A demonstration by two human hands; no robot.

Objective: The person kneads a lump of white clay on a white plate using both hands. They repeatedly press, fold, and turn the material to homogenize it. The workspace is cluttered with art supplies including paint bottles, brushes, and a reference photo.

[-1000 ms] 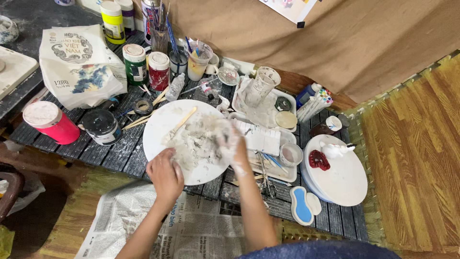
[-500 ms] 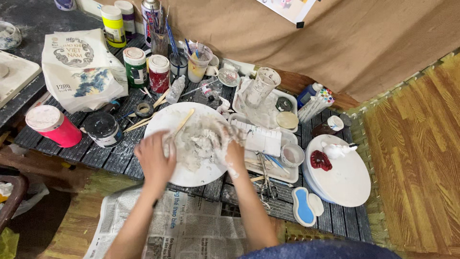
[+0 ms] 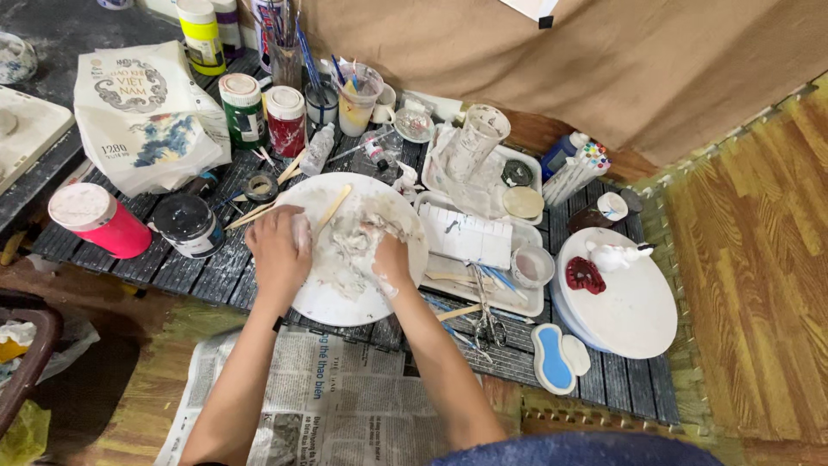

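Compared with half a second ago, both hands sit lower and closer together on the white round plate (image 3: 345, 302), and the left hand (image 3: 278, 250) now covers the plate's left edge instead of standing above it. A second ago this hand was lower still, at the plate's near rim.

From the left: a pink jar with a white lid (image 3: 97, 220) and a dark jar (image 3: 188, 224) stand beside the plate, both apart from it. The left hand rests with the palm down on the plate, fingers curled loosely; I cannot tell if it holds anything under them. Just to its right lies a flat wooden stick (image 3: 331, 207), its long axis going from the hand up and to the right, toward the far rim. In the middle of the plate is the pale grey clay lump (image 3: 352, 246), between the two hands, a little nearer to the right one. The right hand (image 3: 390, 259), smeared with white, presses its bent fingers into the lump's right side, closed partly around the clay. Farther right are a white tray (image 3: 517, 302) and a second white plate (image 3: 634, 311) with a dark red piece (image 3: 585, 274)
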